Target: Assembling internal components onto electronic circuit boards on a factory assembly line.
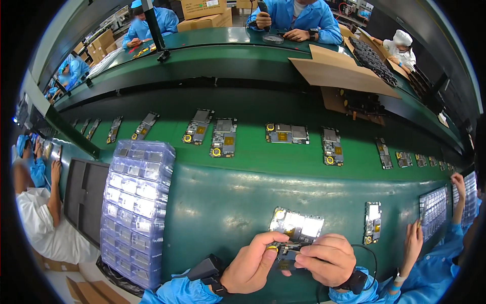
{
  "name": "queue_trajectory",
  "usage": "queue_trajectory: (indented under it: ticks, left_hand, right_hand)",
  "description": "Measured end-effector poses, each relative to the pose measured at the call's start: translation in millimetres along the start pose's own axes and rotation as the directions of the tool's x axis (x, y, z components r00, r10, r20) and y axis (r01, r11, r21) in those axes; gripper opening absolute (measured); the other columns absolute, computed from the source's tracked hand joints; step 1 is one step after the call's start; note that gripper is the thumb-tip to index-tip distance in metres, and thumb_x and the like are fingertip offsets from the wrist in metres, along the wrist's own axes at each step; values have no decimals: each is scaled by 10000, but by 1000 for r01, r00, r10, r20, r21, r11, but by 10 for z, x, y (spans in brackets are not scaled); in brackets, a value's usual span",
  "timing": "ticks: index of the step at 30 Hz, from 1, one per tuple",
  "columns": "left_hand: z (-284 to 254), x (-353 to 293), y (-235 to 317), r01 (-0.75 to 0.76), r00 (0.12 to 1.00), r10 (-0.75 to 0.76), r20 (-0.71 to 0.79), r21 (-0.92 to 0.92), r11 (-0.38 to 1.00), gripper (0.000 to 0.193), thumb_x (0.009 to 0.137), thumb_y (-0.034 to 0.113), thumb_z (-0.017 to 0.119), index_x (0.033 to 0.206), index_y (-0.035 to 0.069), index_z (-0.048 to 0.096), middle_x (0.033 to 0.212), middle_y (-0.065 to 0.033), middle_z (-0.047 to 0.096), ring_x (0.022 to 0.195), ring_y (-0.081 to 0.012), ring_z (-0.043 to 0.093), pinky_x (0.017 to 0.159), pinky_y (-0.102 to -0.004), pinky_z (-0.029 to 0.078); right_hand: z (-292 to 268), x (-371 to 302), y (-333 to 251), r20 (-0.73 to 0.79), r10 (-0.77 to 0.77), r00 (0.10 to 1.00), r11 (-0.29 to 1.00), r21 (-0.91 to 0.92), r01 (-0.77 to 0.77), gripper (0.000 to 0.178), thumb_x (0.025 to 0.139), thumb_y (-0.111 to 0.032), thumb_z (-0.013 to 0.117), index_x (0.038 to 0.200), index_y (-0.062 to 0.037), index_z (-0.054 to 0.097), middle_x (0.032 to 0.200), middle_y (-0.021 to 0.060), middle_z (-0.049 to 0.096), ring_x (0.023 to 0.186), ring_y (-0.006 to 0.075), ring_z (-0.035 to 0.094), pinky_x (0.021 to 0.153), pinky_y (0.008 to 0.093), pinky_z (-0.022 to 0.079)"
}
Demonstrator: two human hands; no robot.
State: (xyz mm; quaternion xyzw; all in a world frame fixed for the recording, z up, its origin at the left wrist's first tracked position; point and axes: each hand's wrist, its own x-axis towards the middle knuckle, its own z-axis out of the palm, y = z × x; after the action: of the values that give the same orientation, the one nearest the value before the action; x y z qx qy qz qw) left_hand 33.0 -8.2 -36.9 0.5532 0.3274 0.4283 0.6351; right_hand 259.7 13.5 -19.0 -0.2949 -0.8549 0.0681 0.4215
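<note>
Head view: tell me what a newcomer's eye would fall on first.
First, probably, the two bare hands at lower centre, the left hand and right hand closed on a small circuit board. Next, the shiny stack of clear plastic trays standing to their left. Beyond, a row of circuit boards with yellow discs runs across the bright green belt.
</note>
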Motion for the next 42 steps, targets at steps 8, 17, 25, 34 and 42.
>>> queue_trajectory:
  ticks: [8,17,25,34,42]
  left_hand:
    - [-1,10,-4,3,1000,-3,-11,9,1000,302,1105,81,365,1399,14,388,1121,-168,687,885,-227,757,796,-325,567]
    - [18,-12,-68,-43,998,44,-38,20,999,299,1076,65,483,1357,-2,406,1080,-163,697,872,-210,757,735,-308,587]
    - [98,-27,-123,-55,978,65,-200,56,997,248,1045,44,546,1264,-27,453,1030,-171,718,856,-178,744,685,-319,638]
    - [66,4,-127,-66,972,82,-219,79,995,249,1023,21,572,1244,-37,474,1036,-177,720,862,-177,742,685,-323,654]
    - [-18,-25,-214,-173,966,237,-100,428,887,306,975,-28,623,1267,-33,534,1046,-160,713,891,-207,750,714,-327,663]
  right_hand:
    - [33,13,11,-46,-12,999,1000,16,13,303,669,-112,851,970,-116,813,1019,17,750,871,186,674,739,322,576]
    - [26,-4,-17,-19,-22,1000,998,-56,21,314,664,-149,892,966,-138,803,1005,3,730,904,204,633,765,352,577]
    - [98,-21,-29,-14,-23,1000,998,-64,22,325,665,-74,847,987,-101,812,1079,10,743,939,192,623,782,315,572]
    - [45,108,-57,59,185,981,975,112,-191,348,716,-64,879,1051,-60,784,1048,68,726,931,203,631,779,289,558]
    - [173,4,-22,118,350,929,904,219,-368,281,815,-57,806,1073,-2,706,868,118,686,738,272,663,655,353,536]
